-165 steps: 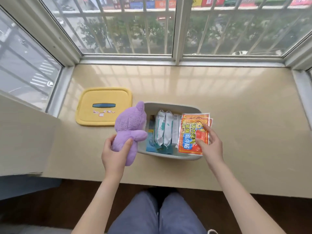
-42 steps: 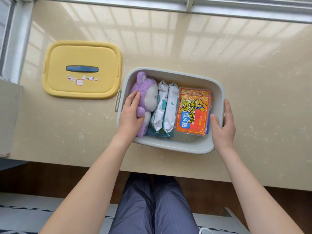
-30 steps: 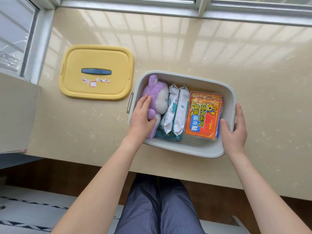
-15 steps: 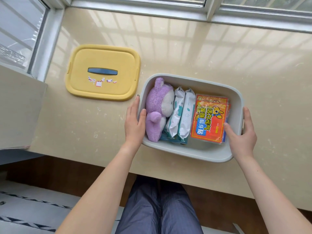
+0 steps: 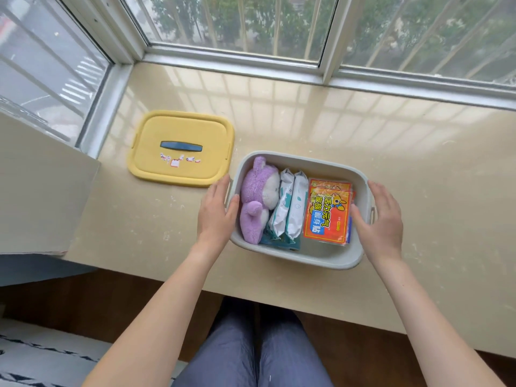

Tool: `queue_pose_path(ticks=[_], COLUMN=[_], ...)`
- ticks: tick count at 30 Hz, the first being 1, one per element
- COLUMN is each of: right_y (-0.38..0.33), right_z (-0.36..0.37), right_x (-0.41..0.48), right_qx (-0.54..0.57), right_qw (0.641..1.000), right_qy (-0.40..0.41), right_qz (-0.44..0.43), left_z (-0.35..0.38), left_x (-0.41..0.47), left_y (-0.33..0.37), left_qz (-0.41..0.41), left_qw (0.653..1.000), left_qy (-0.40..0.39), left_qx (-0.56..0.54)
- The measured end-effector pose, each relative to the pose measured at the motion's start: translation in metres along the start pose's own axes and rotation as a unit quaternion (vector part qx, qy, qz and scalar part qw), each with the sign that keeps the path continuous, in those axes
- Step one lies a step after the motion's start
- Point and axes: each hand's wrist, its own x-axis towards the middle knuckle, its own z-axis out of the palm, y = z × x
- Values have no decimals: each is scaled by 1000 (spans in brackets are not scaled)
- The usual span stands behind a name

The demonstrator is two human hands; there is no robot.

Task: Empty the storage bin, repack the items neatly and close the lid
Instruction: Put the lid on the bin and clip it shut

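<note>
A grey storage bin sits on the beige window ledge. Inside, from left to right, lie a purple plush toy, two white wipe packs standing on edge, and a stack of orange heat-patch packets. A teal packet peeks out under the wipes. My left hand rests against the bin's left wall, fingers straight outside and thumb over the rim. On the right wall lies my right hand, fingers spread and thumb inside near the orange packets. The yellow lid with its dark handle lies flat to the left of the bin.
Window frames close the ledge at the back and on the left. A beige wall block juts out at the left. The ledge's front edge runs just below the bin, with my legs under it. Bare ledge stretches to the right of the bin.
My left hand let go of the plush toy, now lying in the bin, and moved to the bin's left wall. My right hand went from the orange packets to the right wall.
</note>
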Motion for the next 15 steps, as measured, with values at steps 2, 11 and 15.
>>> queue_pose_path(ticks=[2,11,15], right_y=[-26,-118,-158], right_z=[-13,13,66], right_x=[1,3,8], right_qx=[-11,-46,-29], right_qw=[998,978,973], right_qy=[11,15,-22], right_qz=[-67,-205,-227], left_z=[-22,-87,-115], left_x=[-4,-12,0], left_y=[20,13,-29], left_qz=[52,116,71], left_qw=[998,987,990], left_qy=[4,64,74], left_qx=[35,91,92])
